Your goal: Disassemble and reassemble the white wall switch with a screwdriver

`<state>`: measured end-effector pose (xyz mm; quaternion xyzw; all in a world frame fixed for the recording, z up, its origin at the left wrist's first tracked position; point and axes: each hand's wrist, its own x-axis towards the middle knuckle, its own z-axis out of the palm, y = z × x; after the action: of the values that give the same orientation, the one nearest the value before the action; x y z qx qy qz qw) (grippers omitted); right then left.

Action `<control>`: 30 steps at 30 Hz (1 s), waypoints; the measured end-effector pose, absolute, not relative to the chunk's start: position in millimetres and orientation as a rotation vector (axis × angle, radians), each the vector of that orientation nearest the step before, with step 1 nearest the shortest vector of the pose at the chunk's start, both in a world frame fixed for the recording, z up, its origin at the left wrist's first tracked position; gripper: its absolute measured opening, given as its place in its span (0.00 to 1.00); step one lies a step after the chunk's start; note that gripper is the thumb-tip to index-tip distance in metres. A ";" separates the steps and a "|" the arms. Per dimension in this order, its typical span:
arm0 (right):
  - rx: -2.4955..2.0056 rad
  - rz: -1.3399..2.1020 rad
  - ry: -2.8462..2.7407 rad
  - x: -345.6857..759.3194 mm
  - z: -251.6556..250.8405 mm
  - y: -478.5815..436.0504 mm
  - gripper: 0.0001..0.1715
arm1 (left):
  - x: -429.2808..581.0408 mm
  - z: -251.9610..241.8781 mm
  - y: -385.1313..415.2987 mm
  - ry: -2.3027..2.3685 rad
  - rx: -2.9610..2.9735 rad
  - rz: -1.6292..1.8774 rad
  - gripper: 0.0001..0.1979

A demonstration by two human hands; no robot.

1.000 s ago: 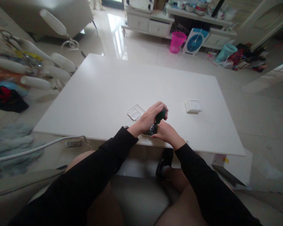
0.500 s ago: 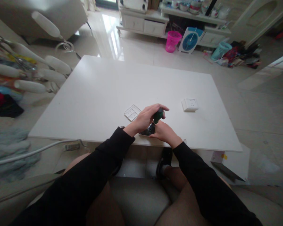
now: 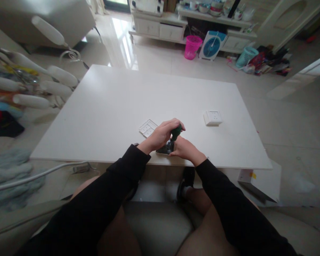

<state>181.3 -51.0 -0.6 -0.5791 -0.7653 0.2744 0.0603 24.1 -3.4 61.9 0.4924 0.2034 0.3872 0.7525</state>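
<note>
My left hand is closed around the dark green handle of a screwdriver, held upright with the palm near its top. Below it, a black piece with a light lower rim, apparently the back of a wall socket, sits close to the table's near edge. My right hand grips that piece from the right side, thumb at its front. The screwdriver's tip is hidden by my hands. Just beyond my left wrist lies a white socket faceplate, partly covered by the hand.
On the right of the white table stands a white boxed socket. A small dark object shows beside my left cuff. Behind the table are a pink basket and a blue fan. White lamp arms are at the left.
The fingers of my left hand have curled in closer around the screwdriver handle, which has shifted slightly left. My right hand keeps its hold on the black socket piece. The view has shifted a little.
</note>
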 end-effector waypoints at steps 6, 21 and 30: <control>-1.917 0.774 -2.347 180.7 7.7 -51.2 0.38 | 23.6 61.3 -4.3 0.382 0.944 0.819 0.20; -2.027 0.761 -2.331 174.2 17.5 -54.1 0.35 | 29.0 58.5 -4.1 0.456 1.079 0.841 0.23; -2.064 0.759 -2.335 173.4 18.9 -53.7 0.37 | 30.6 53.9 -8.1 0.387 1.066 0.838 0.18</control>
<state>173.4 -53.7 18.9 -0.6432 -0.7275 0.2366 -0.0329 30.6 -8.1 53.9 0.4901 0.1776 0.3850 0.7616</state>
